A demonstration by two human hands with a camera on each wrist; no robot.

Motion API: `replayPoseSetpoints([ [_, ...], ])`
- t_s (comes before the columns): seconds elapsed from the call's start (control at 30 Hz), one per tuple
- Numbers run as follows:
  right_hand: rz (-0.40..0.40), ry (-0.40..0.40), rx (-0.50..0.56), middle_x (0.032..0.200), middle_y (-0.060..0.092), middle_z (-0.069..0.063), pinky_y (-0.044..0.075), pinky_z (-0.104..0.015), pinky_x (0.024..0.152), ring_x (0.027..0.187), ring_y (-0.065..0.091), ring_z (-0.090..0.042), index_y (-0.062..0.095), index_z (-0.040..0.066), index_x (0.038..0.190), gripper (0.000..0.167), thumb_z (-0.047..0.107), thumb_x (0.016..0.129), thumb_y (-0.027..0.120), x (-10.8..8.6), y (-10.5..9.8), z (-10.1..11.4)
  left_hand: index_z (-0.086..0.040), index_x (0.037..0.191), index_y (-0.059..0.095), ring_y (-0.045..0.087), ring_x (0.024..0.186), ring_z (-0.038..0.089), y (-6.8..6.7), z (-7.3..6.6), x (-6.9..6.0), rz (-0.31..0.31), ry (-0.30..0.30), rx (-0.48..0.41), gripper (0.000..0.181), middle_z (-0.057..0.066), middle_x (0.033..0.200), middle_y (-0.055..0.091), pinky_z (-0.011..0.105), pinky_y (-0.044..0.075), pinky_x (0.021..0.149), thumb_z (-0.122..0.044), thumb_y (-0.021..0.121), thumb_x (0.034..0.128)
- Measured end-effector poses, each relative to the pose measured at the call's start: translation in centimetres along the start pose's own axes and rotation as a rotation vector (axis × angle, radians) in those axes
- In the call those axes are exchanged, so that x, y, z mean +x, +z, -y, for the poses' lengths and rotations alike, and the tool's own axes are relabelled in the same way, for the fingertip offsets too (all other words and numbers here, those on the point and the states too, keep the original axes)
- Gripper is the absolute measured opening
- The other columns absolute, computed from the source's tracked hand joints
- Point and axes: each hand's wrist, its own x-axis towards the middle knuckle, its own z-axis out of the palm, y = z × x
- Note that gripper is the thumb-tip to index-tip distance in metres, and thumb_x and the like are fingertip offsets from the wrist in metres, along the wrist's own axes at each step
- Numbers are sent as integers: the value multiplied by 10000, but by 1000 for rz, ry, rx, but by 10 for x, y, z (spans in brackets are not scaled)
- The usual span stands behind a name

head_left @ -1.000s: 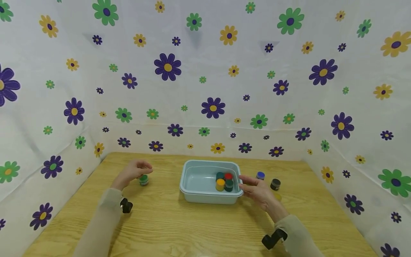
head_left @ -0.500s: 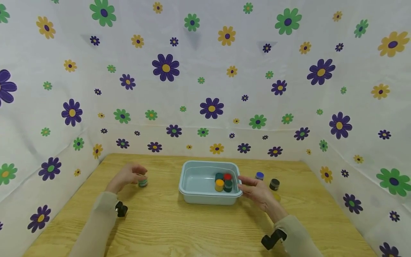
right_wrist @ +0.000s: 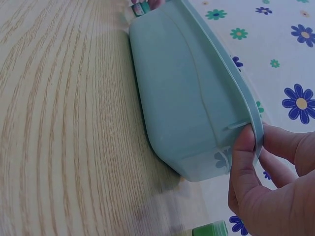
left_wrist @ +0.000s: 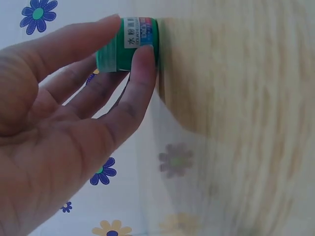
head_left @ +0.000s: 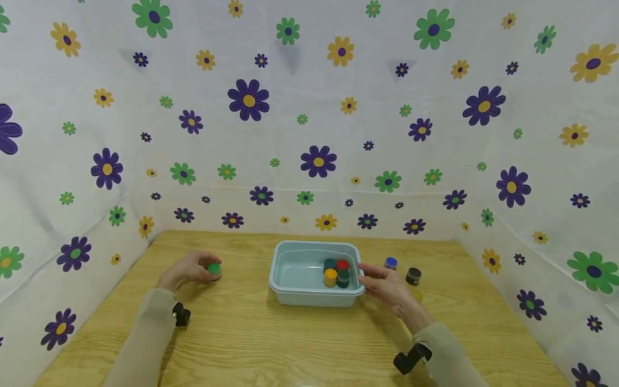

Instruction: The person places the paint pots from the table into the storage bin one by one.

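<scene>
Well apart, green jar [left_wrist: 128,45] pinched in left grip [head_left: 188,270], blue tub's rim [right_wrist: 238,81] in right grip [head_left: 391,293], broad tabletop [head_left: 245,285] between.

The right hand [right_wrist: 273,184] is pinching the tub [right_wrist: 174,93] by its rim, the left hand [right_wrist: 155,4] is touching a jar [right_wrist: 140,9] beyond the tub, and another jar [right_wrist: 210,229] is showing by its near end.

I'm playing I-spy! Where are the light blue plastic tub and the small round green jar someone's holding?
Light blue plastic tub [head_left: 314,299]: head view, front wall.
Small round green jar [left_wrist: 125,57]: left wrist view, its green side.
</scene>
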Motion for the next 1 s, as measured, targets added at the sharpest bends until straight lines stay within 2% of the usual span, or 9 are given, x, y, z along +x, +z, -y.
replayPoseSetpoints([
  [0.13, 18, -12, -9, 1403, 506, -221, 578, -253, 814, 963, 614, -157, 528, -7, 1383, 470, 60, 934, 648, 0, 0, 1, 98, 1348, 500, 583, 1034, 233, 0, 1, -1, 2, 0, -9, 573, 268, 1296, 560, 306, 564, 825, 26, 718, 823],
  [0.33, 19, -9, -15, 1386, 516, -211, 577, -251, 806, 940, 612, -154, 533, -7, 1379, 474, 75, 929, 660, -1, 0, 1, 57, 1334, 537, 579, 999, 225, -1, -1, -1, -10, 4, 43, 559, 207, 1228, 604, 311, 558, 805, -35, 734, 819],
  [0.53, 29, -10, 1, 1412, 499, -217, 577, -248, 821, 974, 617, -148, 516, -7, 1394, 485, 70, 934, 652, 1, 0, 0, 67, 1346, 519, 618, 922, 214, 0, -8, 2, 7, 18, 7, 556, 211, 1227, 609, 377, 586, 799, -69, 716, 844],
  [0.7, 31, -4, -1, 1423, 488, -217, 573, -244, 822, 979, 610, -156, 516, 2, 1397, 487, 78, 935, 653, 0, -1, 0, 57, 1338, 532, 638, 979, 217, 5, -14, 5, -2, 36, 22, 546, 223, 1264, 607, 401, 594, 833, -148, 726, 871],
  [1.0, 22, -2, 0, 1398, 496, -209, 574, -244, 815, 964, 604, -165, 520, 5, 1394, 481, 84, 938, 651, -1, -1, 0, -52, 1344, 543, 584, 1105, 259, 14, -22, 13, -40, 50, 19, 545, 190, 1366, 556, 383, 554, 830, -298, 725, 893],
])
